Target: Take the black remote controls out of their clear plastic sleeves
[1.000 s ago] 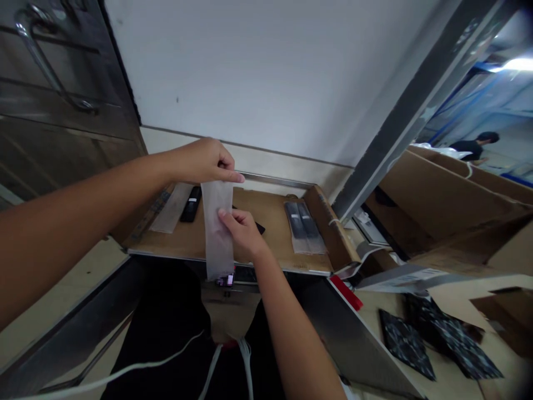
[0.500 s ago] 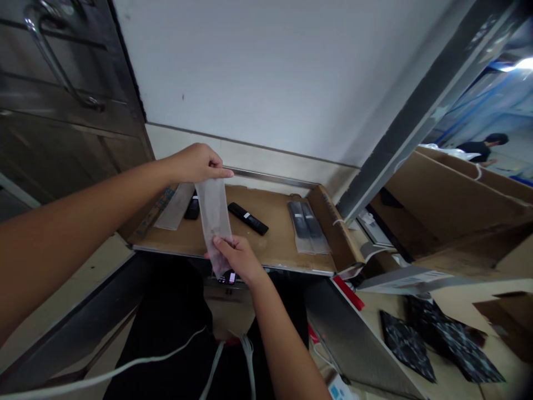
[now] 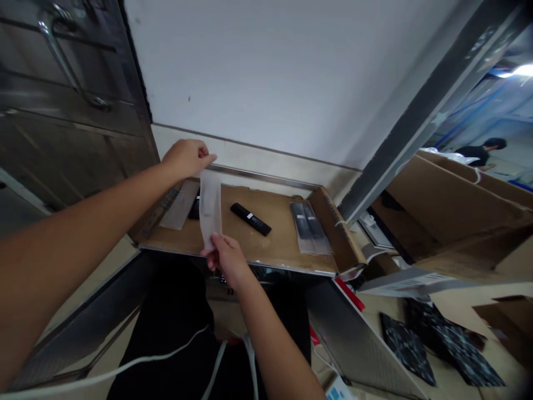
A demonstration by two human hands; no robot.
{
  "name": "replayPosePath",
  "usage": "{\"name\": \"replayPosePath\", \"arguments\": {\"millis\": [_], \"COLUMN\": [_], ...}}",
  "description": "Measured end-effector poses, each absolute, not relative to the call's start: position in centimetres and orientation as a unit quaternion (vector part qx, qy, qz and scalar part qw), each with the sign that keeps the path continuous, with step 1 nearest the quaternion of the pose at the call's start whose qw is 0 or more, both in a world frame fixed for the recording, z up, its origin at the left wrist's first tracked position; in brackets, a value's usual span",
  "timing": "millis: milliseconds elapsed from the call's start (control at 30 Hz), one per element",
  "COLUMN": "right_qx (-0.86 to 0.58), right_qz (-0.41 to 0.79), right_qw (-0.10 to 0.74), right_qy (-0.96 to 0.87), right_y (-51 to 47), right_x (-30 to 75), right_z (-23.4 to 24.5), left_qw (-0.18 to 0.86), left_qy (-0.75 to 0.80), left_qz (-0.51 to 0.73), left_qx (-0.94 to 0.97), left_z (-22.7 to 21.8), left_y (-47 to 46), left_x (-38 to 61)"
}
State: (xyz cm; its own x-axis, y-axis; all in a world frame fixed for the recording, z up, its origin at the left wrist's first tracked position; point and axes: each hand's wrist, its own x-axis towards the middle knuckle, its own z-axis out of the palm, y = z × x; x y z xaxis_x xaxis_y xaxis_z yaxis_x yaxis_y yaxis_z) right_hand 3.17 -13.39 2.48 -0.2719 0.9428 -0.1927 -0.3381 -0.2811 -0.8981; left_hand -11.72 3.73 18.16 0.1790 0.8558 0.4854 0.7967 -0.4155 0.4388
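Note:
My left hand pinches the top end of a long, translucent plastic bag, and my right hand grips its bottom end, so the bag hangs stretched between them above the front left of a cardboard-lined tray. A bare black remote lies on the cardboard just right of the bag. Another black remote lies partly hidden behind the bag. Two bagged remotes lie side by side at the tray's right.
An empty plastic bag lies at the tray's left. A metal cabinet with a handle stands at the left, large cardboard boxes at the right, dark patterned panels on the lower right. Another person is far right.
My right hand slid down the bag from its middle to its bottom end. My left hand drew back left slightly. The black remote on the cardboard came into full view.

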Motion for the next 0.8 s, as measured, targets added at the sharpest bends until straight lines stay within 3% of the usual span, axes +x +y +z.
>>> {"name": "replayPosePath", "arguments": {"millis": [267,400,467,567,633,700,800], "right_qx": [-0.447,-0.387,-0.417,-0.511,-0.597,-0.687,-0.731], "right_qz": [0.72,0.778,0.744,0.573,0.341,0.11,0.0], "right_qw": [0.427,0.401,0.412,0.445,0.461,0.406,0.276], "right_qy": [-0.315,-0.29,-0.322,-0.461,-0.561,-0.593,-0.624], "right_y": [-5.6,-8.9,-11.4,-13.3,-13.0,-11.8,-9.8], "right_x": [-7.2,-6.3,-3.7,2.5,7.2,11.2,14.5], "right_z": [4.8,3.7,2.8,2.3,2.4,2.5,2.0], "left_qw": [0.046,0.07,0.083,0.119,0.146,0.104,0.043], "left_qy": [0.554,0.569,0.557,0.526,0.503,0.526,0.571], "left_qz": [0.35,0.301,0.264,0.135,0.055,0.062,0.081], "left_qx": [0.754,0.762,0.783,0.831,0.85,0.842,0.816], "left_z": [21.3,19.2,16.8,11.8,8.2,5.3,2.9], "left_y": [-0.6,-2.2,-2.9,-4.9,-6.8,-8.6,-9.9], "left_x": [-15.0,-15.5,-15.2,-14.1,-13.4,-12.8,-12.3]}}
